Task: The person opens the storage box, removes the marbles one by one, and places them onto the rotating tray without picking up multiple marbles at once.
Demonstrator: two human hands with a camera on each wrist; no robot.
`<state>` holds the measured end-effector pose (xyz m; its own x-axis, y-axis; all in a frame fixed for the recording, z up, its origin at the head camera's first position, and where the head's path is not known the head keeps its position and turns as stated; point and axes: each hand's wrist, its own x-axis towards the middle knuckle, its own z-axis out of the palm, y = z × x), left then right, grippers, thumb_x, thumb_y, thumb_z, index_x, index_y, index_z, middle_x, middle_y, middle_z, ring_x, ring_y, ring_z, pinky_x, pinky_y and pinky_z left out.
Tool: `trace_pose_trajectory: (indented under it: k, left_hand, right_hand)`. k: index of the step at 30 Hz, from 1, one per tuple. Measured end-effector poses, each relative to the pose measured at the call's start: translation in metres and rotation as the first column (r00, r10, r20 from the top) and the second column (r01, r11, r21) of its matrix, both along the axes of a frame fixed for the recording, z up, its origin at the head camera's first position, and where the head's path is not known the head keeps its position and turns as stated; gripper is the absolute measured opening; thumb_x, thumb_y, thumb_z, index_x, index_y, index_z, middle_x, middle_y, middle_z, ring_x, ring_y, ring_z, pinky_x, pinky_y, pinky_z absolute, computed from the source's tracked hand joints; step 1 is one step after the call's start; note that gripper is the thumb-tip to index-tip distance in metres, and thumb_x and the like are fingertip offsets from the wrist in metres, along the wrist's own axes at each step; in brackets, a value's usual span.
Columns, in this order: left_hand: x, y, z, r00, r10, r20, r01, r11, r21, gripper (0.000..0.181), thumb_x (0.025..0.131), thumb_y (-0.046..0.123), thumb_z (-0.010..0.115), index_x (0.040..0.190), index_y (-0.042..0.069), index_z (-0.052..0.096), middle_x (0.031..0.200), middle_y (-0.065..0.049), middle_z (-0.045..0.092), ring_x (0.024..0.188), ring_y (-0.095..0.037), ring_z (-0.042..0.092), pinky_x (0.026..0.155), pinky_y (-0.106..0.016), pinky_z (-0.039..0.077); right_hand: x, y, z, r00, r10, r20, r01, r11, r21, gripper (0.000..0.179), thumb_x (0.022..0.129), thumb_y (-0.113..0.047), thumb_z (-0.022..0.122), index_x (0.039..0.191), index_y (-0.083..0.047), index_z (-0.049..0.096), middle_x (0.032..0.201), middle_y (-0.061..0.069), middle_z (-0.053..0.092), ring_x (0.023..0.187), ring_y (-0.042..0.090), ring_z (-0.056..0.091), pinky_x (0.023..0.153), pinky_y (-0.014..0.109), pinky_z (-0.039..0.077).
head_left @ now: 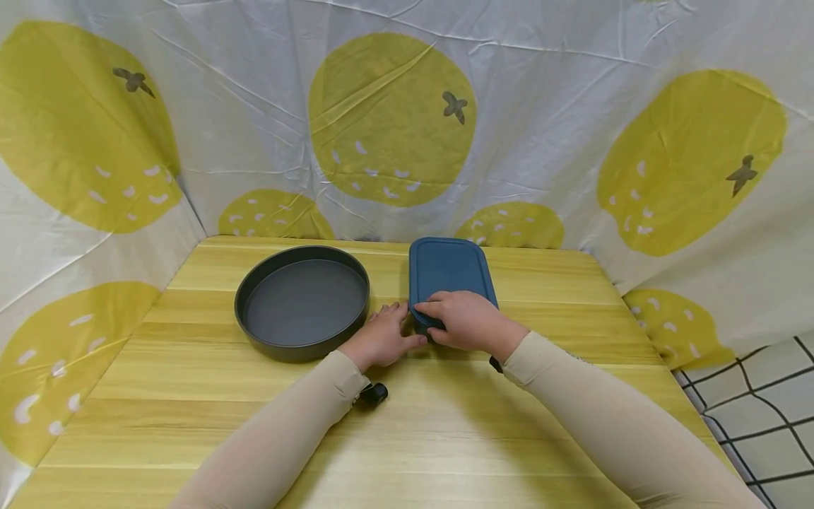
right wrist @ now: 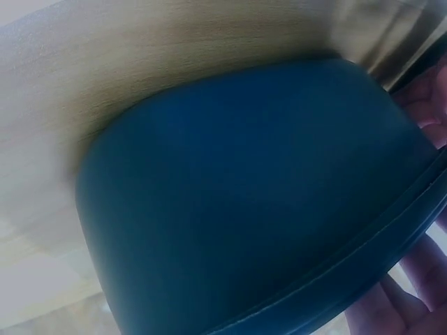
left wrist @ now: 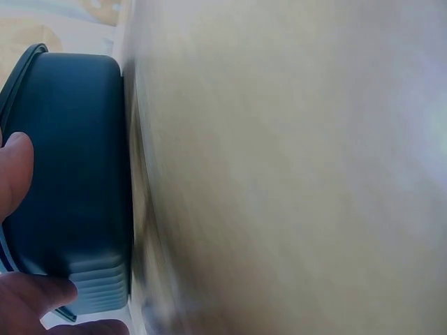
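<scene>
A blue rectangular lidded food container [head_left: 448,265] lies toward the far side of the table. My right hand [head_left: 470,322] grips its near left corner: fingers lie over the lid and the thumb is at the front wall. Beside that same corner is my left hand [head_left: 384,338], fingers extended along the left side and thumb pointing at the front. The left wrist view shows the container's smooth front wall [left wrist: 73,153] and a ridged side, with fingertips touching near that corner. In the right wrist view, fingers [right wrist: 398,303] reach over the lid's edge.
A round dark grey baking pan [head_left: 305,304] sits left of the container, close to my left hand. The wooden table [head_left: 407,452] ends at a lemon-print curtain [head_left: 394,120] behind. A black wire grid [head_left: 763,417] stands at the right.
</scene>
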<state>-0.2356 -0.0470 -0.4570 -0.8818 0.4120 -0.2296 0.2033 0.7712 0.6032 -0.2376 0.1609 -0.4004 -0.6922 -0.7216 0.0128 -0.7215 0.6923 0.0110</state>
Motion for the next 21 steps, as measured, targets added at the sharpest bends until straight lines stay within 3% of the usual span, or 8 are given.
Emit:
trace_pose_trajectory:
  k: [17, 21]
  left_hand:
    - [-0.001, 0.001, 0.001, 1.0, 0.016, -0.015, -0.015, 0.999, 0.041, 0.086, 0.105, 0.064, 0.05, 0.17, 0.016, 0.021, 0.175, -0.014, 0.024, 0.165, -0.038, 0.011, 0.134, -0.056, 0.007]
    - [0.0, 0.001, 0.002, 0.999, 0.032, -0.016, -0.031, 0.998, 0.056, 0.087, 0.104, 0.065, 0.05, 0.17, 0.017, 0.021, 0.176, -0.012, 0.023, 0.165, -0.037, 0.011, 0.134, -0.055, 0.007]
  right_hand:
    - [0.008, 0.002, 0.009, 0.999, -0.043, -0.01, 0.042, 0.994, -0.096, 0.044, 0.1, -0.025, 0.072, 0.14, -0.007, 0.068, 0.127, 0.011, 0.074, 0.108, 0.026, 0.074, 0.091, 0.043, 0.062]
    - [0.01, 0.003, 0.011, 0.998, -0.048, -0.037, 0.043, 0.991, -0.128, 0.042, 0.099, -0.024, 0.073, 0.138, -0.007, 0.069, 0.121, 0.01, 0.073, 0.097, 0.023, 0.074, 0.084, 0.039, 0.063]
